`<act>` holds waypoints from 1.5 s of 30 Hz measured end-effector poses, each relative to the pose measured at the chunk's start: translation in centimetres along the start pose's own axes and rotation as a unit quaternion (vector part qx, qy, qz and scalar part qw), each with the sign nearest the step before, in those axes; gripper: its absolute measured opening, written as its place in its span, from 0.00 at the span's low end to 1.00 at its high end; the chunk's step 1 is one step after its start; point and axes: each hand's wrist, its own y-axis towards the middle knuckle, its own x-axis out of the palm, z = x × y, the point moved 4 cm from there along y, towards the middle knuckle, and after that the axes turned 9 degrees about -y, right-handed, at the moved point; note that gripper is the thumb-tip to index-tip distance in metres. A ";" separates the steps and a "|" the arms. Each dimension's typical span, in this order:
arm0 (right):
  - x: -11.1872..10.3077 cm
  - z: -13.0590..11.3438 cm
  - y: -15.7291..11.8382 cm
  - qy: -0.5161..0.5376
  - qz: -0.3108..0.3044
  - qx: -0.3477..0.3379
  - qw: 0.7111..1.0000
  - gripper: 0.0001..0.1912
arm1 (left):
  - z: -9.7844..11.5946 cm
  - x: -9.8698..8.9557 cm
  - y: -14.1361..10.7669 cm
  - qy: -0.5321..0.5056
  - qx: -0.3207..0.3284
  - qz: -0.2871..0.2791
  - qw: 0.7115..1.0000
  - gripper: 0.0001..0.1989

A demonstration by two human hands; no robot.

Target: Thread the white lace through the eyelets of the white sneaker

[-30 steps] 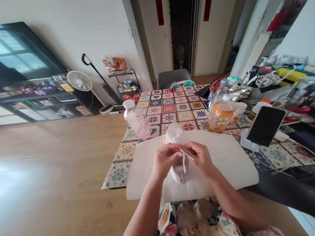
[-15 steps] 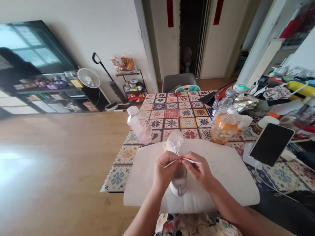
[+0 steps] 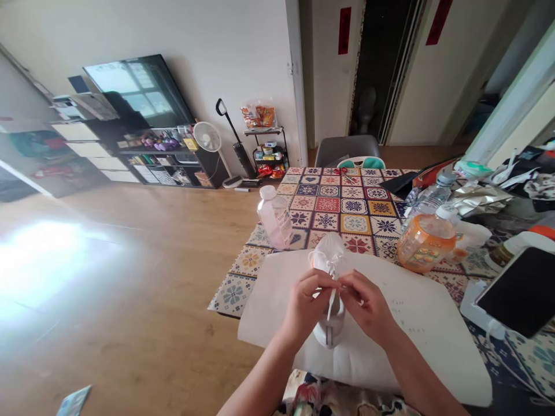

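Note:
A white shoe [image 3: 330, 336] stands on a white sheet [image 3: 416, 323], its toe pointing away from me and its heel toward me. Over its opening, my left hand [image 3: 309, 300] pinches the white shoelace [image 3: 332, 301] from the left. My right hand [image 3: 366, 303] pinches the lace from the right, fingertips nearly touching those of the left. One lace end hangs down between the hands toward the heel. The fingers hide part of the lace and the tongue.
A pinkish bottle [image 3: 276, 222] stands left beyond the sheet on the patterned tablecloth [image 3: 327, 205]. An orange container [image 3: 425, 242], a phone [image 3: 522, 292] with a cable, and clutter are at the right. Red scissors [image 3: 344, 172] lie at the far edge.
The view has swung left, so the scene sits further right. The lace ends that stuck out sideways from both hands have shifted, and one now hangs down between them.

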 end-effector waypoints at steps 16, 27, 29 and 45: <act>-0.4 0.3 -0.3 0.048 0.163 -0.104 0.980 0.05 | -2.6 -1.2 0.4 -0.196 -0.212 0.120 0.950 0.12; -4.4 4.9 -2.5 0.452 0.191 0.079 0.868 0.13 | -6.8 -7.8 1.7 -0.421 -0.195 0.298 0.834 0.14; -4.6 5.6 -3.5 0.407 0.197 0.089 0.887 0.14 | -7.4 -8.6 1.5 -0.384 -0.185 0.305 0.852 0.16; -1.9 4.7 -2.0 -0.098 -0.088 0.145 0.981 0.10 | -6.5 -6.0 0.7 0.137 -0.287 -0.242 0.917 0.11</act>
